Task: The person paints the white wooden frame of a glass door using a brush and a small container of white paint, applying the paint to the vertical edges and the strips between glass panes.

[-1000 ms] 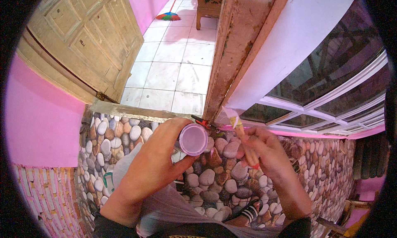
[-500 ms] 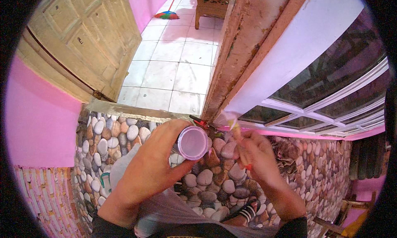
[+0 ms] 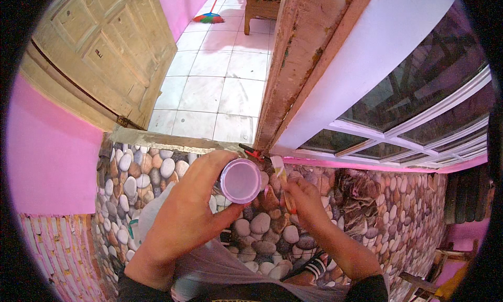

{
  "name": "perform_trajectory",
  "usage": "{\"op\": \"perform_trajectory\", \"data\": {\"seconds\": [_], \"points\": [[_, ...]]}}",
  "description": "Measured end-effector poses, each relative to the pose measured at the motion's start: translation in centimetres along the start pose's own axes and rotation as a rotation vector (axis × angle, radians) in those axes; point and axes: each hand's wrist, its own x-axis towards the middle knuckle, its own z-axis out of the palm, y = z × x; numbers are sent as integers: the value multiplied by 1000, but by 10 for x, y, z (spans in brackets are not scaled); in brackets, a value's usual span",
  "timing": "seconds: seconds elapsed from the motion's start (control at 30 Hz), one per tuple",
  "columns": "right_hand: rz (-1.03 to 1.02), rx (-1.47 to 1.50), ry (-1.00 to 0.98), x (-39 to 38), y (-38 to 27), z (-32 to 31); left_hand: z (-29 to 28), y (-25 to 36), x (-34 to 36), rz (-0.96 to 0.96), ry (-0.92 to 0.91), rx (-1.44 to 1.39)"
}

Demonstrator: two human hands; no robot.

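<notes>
My left hand [image 3: 189, 205] is closed round a small round tub [image 3: 240, 181], its mouth facing up, with pale pinkish-white paint inside. A paintbrush [image 3: 280, 171] is pinched in my right hand [image 3: 306, 201], just to the right of the tub and apart from it. The brush points upward, and its bristles look coated white. Its tip is close to the foot of the white-painted window frame [image 3: 314, 118]. Beyond the tub, a red-and-black hand tool [image 3: 252, 152] lies by the base of the brown door post [image 3: 285, 76].
A wooden door [image 3: 105, 55] stands open at the left, by a pink wall [image 3: 57, 155]. Past the sill [image 3: 173, 139] lies a white tiled floor with a broom [image 3: 209, 18]. Dark crumpled cloth [image 3: 359, 194] rests on the pebble-patterned floor, right of my right hand.
My right hand has moved left and slightly down with the paintbrush, nearer the tub. The left hand with the tub has shifted slightly left.
</notes>
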Motion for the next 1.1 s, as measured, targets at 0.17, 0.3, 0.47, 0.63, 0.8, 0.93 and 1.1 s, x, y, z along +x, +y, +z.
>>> {"op": "perform_trajectory", "data": {"seconds": [0.17, 0.3, 0.47, 0.63, 0.8, 0.93, 1.1], "points": [[-129, 194, 28, 2, -37, 11, 1, 0, -2, -48, -16, 9], [-381, 125, 123, -54, -65, 17, -1, -2, -5, -66, 14, 37], [-35, 2, 40, -23, -9, 2, -2, 4, -2, -69, -4, 43], [-59, 22, 143, 48, 45, -4, 5, 1, 0, 12, 11, 36], [-157, 167, 191, 4, 1, 17, 2, 0, -4, -42, 22, 38], [-142, 90, 121, 0, 26, 13, 2, 0, -5, -71, 29, 8], [-112, -53, 183, 49, 59, -13, 9, 1, 0, -32, -14, 7]]}}
